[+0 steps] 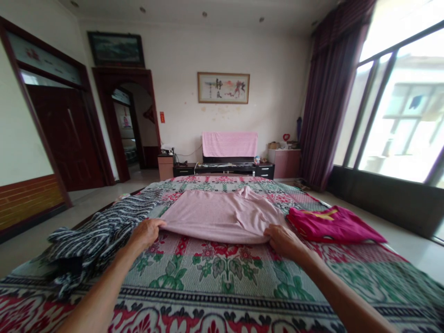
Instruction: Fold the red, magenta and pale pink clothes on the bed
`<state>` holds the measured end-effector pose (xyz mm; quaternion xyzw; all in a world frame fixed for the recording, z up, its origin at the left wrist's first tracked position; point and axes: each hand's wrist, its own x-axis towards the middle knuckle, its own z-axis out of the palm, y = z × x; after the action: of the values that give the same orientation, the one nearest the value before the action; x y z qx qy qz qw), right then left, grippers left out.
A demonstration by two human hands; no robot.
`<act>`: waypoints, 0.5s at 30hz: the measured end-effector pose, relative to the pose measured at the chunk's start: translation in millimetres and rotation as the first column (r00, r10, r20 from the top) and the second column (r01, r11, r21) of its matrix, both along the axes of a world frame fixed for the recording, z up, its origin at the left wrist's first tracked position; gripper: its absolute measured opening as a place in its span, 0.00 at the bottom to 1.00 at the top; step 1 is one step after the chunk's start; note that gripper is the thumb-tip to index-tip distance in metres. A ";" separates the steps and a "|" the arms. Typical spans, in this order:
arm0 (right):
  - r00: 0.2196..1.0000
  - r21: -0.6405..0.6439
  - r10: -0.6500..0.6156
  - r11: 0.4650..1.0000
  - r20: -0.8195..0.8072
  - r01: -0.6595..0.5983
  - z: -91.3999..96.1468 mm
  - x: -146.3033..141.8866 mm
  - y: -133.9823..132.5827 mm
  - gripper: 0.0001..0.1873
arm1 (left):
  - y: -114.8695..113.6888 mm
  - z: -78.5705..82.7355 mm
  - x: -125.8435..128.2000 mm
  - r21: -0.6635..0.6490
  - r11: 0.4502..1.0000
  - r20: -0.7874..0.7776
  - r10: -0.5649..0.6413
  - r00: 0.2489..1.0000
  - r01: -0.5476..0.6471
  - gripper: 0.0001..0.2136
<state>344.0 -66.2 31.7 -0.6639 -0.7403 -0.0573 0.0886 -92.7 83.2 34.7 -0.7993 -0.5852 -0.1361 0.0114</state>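
Note:
A light pink garment (211, 215) lies spread across the patterned bedspread, its long side toward me. Its near left corner is pinched in my left hand (148, 232). My right hand (280, 238) grips the near right corner, fingers closed on the cloth. Between the hands the near edge sags slightly, and the right part of the fabric is wrinkled. To the left rests a crumpled black-and-white striped garment (107, 231). A magenta garment (336, 224) with a yellow mark lies folded to the right, close to my right hand.
The floral bedspread (227, 273) covers the bed under all the clothes. Beyond the bed stands a low black cabinet (183, 171), with a pink cloth (229, 144) draped over something on it. A dark door (65, 134) is at left; purple curtains (324, 101) hang beside windows at right.

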 end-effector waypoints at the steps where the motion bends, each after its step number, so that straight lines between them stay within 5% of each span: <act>1: 1.000 -0.005 0.004 1.000 0.002 -0.004 0.4 0.0 -0.4 0.15 | 0.1 2.6 -1.2 -0.013 1.000 -0.022 0.000 1.000 0.000 0.21; 15: 0.996 -0.234 0.089 0.968 0.000 -0.086 39.7 -19.0 -24.0 0.15 | -7.0 36.7 -24.2 -0.242 0.966 -0.134 -0.129 0.983 0.094 0.19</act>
<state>325.0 -90.2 71.4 -0.6362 -0.7708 0.0308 0.0084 -116.9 76.3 71.4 -0.8346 -0.5488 -0.0068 -0.0472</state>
